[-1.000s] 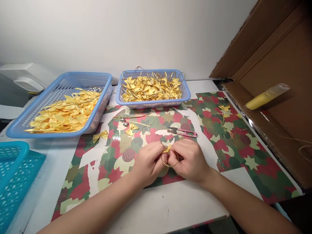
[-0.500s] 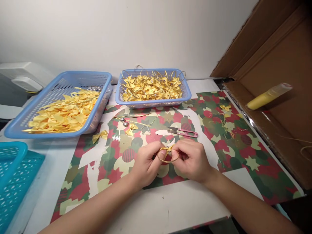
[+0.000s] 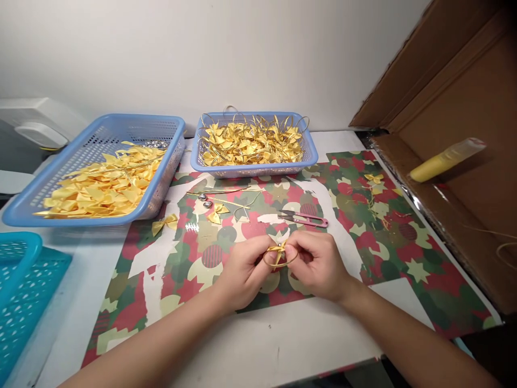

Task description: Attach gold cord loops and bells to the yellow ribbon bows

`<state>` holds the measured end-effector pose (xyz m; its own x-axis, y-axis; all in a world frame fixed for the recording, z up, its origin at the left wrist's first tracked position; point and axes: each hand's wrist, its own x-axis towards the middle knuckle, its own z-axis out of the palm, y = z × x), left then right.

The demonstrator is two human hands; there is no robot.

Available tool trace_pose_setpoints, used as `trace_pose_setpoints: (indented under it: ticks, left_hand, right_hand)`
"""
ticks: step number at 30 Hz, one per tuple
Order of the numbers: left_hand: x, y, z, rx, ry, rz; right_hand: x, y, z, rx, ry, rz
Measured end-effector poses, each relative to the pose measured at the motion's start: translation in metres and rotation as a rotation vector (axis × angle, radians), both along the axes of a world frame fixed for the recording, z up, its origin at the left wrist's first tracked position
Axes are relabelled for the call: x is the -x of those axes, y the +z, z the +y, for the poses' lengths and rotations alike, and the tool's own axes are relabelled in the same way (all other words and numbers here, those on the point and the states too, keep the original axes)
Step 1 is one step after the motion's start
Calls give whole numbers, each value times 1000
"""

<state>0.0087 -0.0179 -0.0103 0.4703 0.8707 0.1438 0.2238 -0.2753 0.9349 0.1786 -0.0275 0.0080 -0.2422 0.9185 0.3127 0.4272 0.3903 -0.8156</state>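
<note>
Between my fingertips is a yellow ribbon bow (image 3: 278, 250) with a loop of gold cord (image 3: 278, 266) hanging toward me. My left hand (image 3: 248, 269) pinches its left side, and my right hand (image 3: 317, 264) pinches the right. A small silver bell seems to sit at the bow's middle, partly hidden by the fingers. Just beyond my hands lie pink thread snips (image 3: 305, 218). Farther left on the patterned sheet are another yellow bow (image 3: 218, 213), two silver bells (image 3: 205, 200) and several lengths of gold cord (image 3: 220, 192).
A blue basket (image 3: 254, 171) of corded bows stands at the back. Left of it, a larger blue basket (image 3: 155, 188) holds yellow bows, cords and bells. A teal basket (image 3: 48, 280) is at the left edge. Cardboard (image 3: 456, 108) walls the right side, with a yellow-filled tube (image 3: 444, 159) against it.
The bow has turned slightly between my fingers, so more of its yellow ribbon shows below the knot. Both hands keep their pinch in nearly the same place.
</note>
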Motion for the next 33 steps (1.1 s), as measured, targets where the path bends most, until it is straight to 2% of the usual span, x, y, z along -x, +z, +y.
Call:
trace_pose_setpoints:
  ticks: [4, 8, 11, 15, 17, 20, 24, 29, 31, 33]
  left_hand:
    - [-2, 6, 0, 74, 38, -59]
    - [-2, 8, -1, 172, 44, -121]
    - [1, 5, 0, 274, 45, -229]
    - [6, 1, 3, 453, -6, -445]
    - [7, 0, 3, 482, -34, -454]
    - [6, 3, 0, 459, -32, -356]
    - [3, 6, -3, 455, -61, -274]
    - [5, 4, 0, 562, -117, -391]
    - [6, 4, 0, 595, -127, -451]
    - [7, 4, 1, 605, -131, -478]
  right_hand:
    - [2, 1, -1, 90, -13, 136]
    - [2, -1, 1, 68, 7, 139]
    - [-1, -1, 4, -17, 33, 36]
    - [-7, -1, 9, -225, 39, -165]
    - [-9, -2, 11, -332, 68, -266]
    - [-10, -4, 14, -409, 140, -351]
    - [-11, -4, 14, -324, 189, -318]
    - [-20, 1, 18, -155, 200, -233]
    - [-27, 1, 22, -139, 125, -269]
    - [-34, -1, 29, -122, -12, -346]
